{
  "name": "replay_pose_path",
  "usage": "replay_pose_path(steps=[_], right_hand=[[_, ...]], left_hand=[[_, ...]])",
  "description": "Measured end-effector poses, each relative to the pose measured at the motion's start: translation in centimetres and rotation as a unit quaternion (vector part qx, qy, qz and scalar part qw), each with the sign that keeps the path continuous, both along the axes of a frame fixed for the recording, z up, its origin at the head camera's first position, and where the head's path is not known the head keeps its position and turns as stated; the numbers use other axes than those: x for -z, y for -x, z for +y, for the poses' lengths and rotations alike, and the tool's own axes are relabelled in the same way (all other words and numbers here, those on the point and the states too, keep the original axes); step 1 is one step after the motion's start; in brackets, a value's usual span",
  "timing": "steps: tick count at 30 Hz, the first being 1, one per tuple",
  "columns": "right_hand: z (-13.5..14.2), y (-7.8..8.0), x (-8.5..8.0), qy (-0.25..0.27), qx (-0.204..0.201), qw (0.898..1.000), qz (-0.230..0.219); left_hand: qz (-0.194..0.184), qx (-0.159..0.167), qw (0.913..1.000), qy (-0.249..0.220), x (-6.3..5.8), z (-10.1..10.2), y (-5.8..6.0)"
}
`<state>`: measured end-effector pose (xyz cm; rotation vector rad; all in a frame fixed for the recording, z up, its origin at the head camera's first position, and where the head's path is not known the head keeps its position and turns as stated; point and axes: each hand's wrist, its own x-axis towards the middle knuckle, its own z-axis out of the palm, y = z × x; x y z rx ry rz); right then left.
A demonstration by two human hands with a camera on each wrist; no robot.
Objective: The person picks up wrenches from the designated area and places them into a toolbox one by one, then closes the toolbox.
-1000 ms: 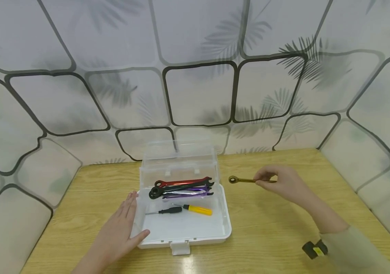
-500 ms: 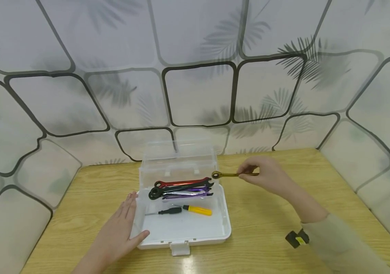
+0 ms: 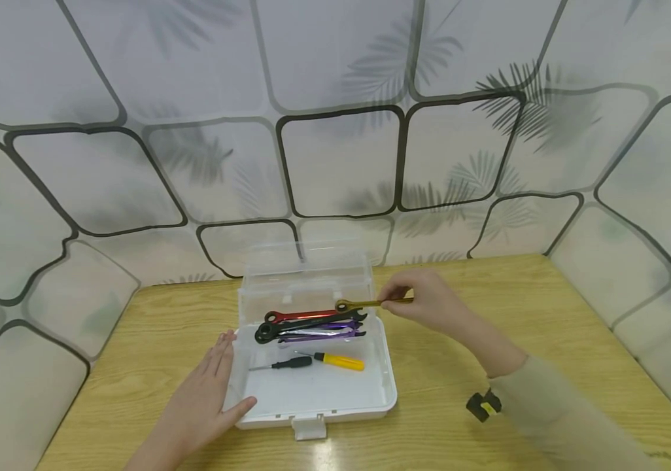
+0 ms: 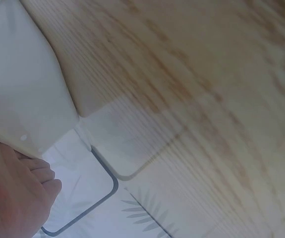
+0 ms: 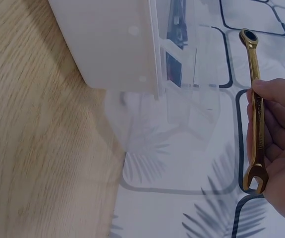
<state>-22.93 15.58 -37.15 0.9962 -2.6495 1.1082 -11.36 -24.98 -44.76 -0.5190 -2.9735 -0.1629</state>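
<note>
My right hand [image 3: 426, 302] pinches a gold ratcheting combination wrench [image 5: 257, 116] between thumb and fingers. In the head view the wrench's ring end overlaps the back right of the toolbox [image 3: 391, 386], above the other wrenches. The box is white with a clear lid [image 3: 306, 261] standing open at the back. Inside it lie a red wrench [image 3: 306, 315], a black wrench [image 3: 312, 322] and purple ones [image 3: 318, 337], above a black screwdriver [image 3: 293, 362] and a yellow-handled screwdriver [image 3: 343, 362]. My left hand [image 3: 197, 396] rests flat-fingered against the box's left side, thumb at the front rim.
The box stands on a wood-grain table [image 3: 447, 405]. A white latch [image 3: 309, 427] hangs from its front. Padded-looking patterned cloth [image 3: 341, 163] rises behind and at both sides. A small black device [image 3: 483, 405] sits at the right sleeve.
My right hand has moved left with the gold wrench, bringing its ring end from beside the box to over the wrenches. The left hand and the box have stayed put.
</note>
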Motion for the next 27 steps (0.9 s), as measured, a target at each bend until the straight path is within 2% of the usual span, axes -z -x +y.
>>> replay_pose_path(steps=[8, 19, 27], right_hand=[[-2.0, 0.2, 0.3, 0.009, -0.031, 0.999, 0.007], [-4.6, 0.3, 0.0, -0.009, -0.033, 0.999, -0.009], [-6.5, 0.6, 0.2, -0.009, -0.051, 0.998, -0.035]], left_hand=[[0.003, 0.003, 1.0, 0.003, -0.1, 0.0, -0.1], [-0.01, -0.005, 0.9999, -0.002, -0.2, 0.1, -0.2], [0.013, 0.008, 0.9999, 0.0, 0.0, -0.1, 0.0]])
